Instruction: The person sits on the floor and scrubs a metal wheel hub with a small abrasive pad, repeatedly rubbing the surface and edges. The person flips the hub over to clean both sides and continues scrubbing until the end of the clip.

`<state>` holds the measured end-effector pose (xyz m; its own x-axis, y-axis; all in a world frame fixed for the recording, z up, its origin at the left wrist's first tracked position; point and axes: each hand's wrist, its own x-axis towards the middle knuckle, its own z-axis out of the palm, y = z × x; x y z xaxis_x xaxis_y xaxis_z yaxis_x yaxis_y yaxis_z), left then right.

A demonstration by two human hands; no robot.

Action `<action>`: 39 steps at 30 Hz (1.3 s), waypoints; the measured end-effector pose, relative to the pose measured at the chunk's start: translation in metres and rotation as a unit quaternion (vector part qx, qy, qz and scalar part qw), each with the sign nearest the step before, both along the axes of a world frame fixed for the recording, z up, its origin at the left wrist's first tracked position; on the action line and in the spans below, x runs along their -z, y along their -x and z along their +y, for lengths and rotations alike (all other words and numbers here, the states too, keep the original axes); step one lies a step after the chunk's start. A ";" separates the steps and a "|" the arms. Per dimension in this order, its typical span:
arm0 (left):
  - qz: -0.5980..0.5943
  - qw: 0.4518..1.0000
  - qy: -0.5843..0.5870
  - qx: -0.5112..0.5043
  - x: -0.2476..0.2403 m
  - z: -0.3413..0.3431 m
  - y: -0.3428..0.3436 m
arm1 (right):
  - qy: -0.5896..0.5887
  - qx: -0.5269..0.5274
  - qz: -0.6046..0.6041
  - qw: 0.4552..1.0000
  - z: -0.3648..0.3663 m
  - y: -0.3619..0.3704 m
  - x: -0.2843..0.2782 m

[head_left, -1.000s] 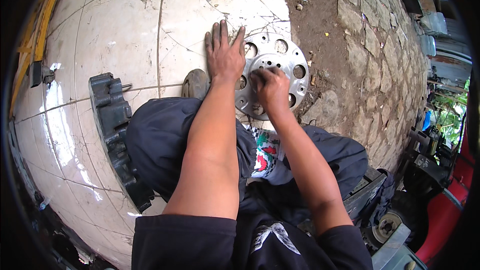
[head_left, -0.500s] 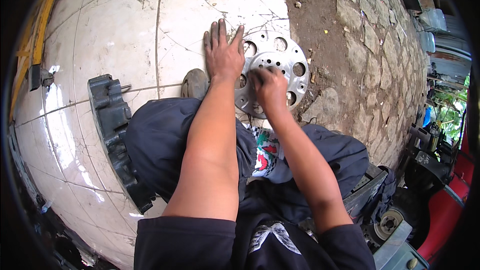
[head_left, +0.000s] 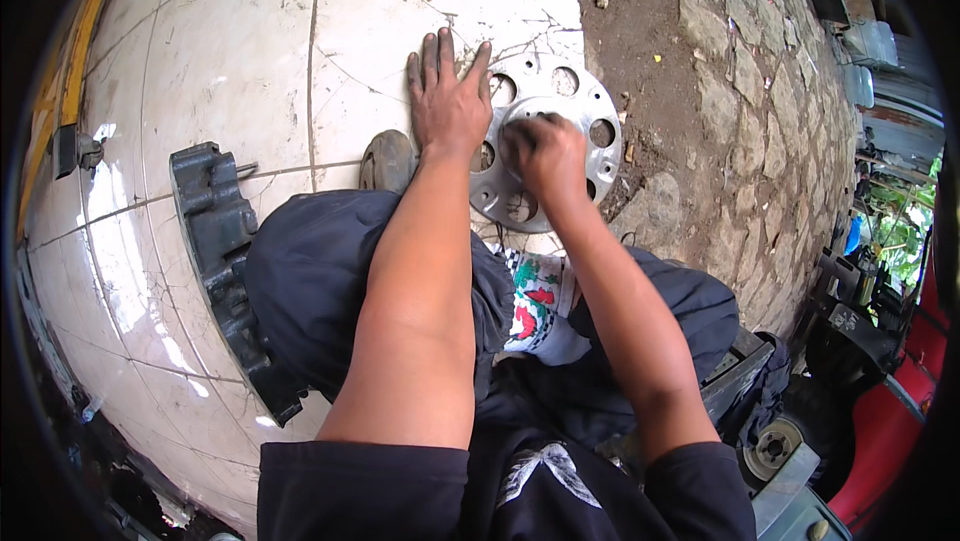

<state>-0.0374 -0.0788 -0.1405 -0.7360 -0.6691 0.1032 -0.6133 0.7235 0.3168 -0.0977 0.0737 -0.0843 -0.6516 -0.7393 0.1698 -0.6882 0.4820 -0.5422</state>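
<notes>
A round silver metal disc [head_left: 532, 81] lies on the ground where the white tiles meet the dirt. Large round holes ring it, and smaller holes surround its raised hub. My left hand [head_left: 450, 111] is open, fingers stretched away from me and dirty at the tips. It rests along the disc's left rim, partly over the tile. On the hub, my right hand [head_left: 550, 156] is closed, its fingers curled down against the metal. Whatever sits under those fingers, if anything, is hidden, and the hand covers most of the hub.
Beside my left knee stands a dark cast metal part [head_left: 215, 231] with a rod sticking out. A shoe [head_left: 388, 161] is close to my left wrist. Dirt and stone paving [head_left: 745, 141] stretch to the right. A wheel [head_left: 775, 446] and a red panel [head_left: 890, 431] are at the lower right.
My right hand has shifted slightly away from me across the hub, fingers still curled. My left hand stays at the rim. The whole view has moved a little.
</notes>
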 end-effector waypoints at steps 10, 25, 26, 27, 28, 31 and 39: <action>-0.016 1.000 -0.004 -0.007 -0.003 0.001 -0.001 | 0.010 0.012 -0.009 1.000 -0.009 0.003 0.000; 0.036 0.999 0.003 -0.015 0.001 -0.001 -0.002 | 0.022 0.033 -0.008 0.999 -0.003 -0.026 0.016; 0.043 0.999 0.003 -0.015 0.002 -0.001 -0.002 | 0.016 0.017 -0.023 0.999 0.009 -0.036 0.014; 0.051 0.999 0.005 -0.015 0.003 -0.001 -0.002 | 0.006 0.017 -0.023 1.000 0.007 -0.034 0.010; 0.058 0.998 0.006 -0.014 0.004 -0.001 -0.002 | -0.003 0.019 -0.024 1.000 0.004 -0.029 0.007; 0.091 0.996 0.005 -0.001 0.008 0.002 -0.001 | 0.023 0.062 -0.038 0.997 -0.021 -0.007 0.004; 0.114 0.993 0.034 -0.025 0.016 0.007 0.001 | -0.279 -0.015 -0.081 0.957 0.030 -0.016 -0.037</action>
